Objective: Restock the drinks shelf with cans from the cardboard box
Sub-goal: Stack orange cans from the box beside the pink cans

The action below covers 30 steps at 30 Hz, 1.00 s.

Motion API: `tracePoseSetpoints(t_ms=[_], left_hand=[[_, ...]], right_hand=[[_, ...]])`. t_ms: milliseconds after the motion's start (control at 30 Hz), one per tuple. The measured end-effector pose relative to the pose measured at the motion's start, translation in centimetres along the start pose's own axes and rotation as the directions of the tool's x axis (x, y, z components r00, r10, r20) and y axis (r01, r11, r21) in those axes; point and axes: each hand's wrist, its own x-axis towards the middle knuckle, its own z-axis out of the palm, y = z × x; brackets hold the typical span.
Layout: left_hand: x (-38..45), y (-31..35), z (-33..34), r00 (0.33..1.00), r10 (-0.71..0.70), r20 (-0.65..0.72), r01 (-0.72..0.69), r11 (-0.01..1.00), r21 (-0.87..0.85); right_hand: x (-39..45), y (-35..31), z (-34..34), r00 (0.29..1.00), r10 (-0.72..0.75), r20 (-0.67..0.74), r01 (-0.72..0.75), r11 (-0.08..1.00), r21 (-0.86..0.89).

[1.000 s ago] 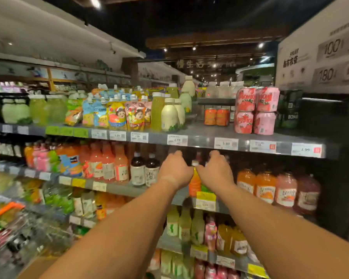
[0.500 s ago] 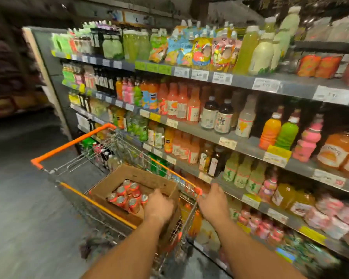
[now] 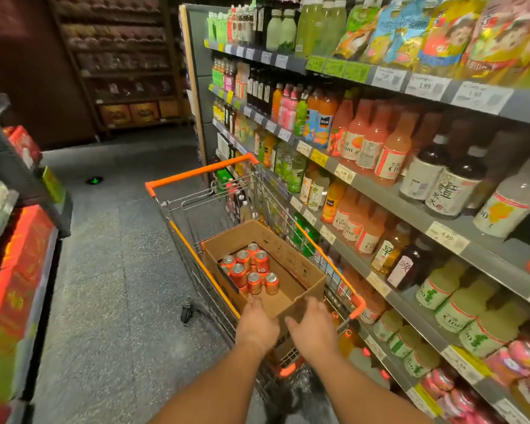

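Left hand (image 3: 256, 324) and right hand (image 3: 312, 325), fingers loosely spread, empty, at near rim of cardboard box (image 3: 300, 270); orange cans (image 3: 248, 269) just beyond, inside.

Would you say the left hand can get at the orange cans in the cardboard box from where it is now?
Probably yes. The left hand hovers at the near rim of the cardboard box, whose top is open. The cans stand uncovered just beyond it, with nothing between; the right hand sits off to the side.
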Motion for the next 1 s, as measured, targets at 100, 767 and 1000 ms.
tracePoseSetpoints(t_ms=[100, 767, 1000], left_hand=[[0.1, 0.7, 1.8, 0.997, -0.059, -0.039, 0.058, 0.998, -0.039], [18.2, 2.1, 1.3, 0.952, -0.287, -0.105, 0.281, 0.957, -0.072], [29.1, 0.3, 3.0, 0.867, -0.483, -0.121, 0.454, 0.867, -0.205]], right_hand=[[1.8, 1.7, -0.1, 0.998, -0.045, 0.041, 0.045, 0.999, 0.0], [21.0, -0.6, 3.8, 0.953, -0.12, 0.279, 0.139, 0.989, -0.051], [31.6, -1.5, 11.4, 0.95, -0.113, 0.29, 0.107, 0.994, 0.036]])
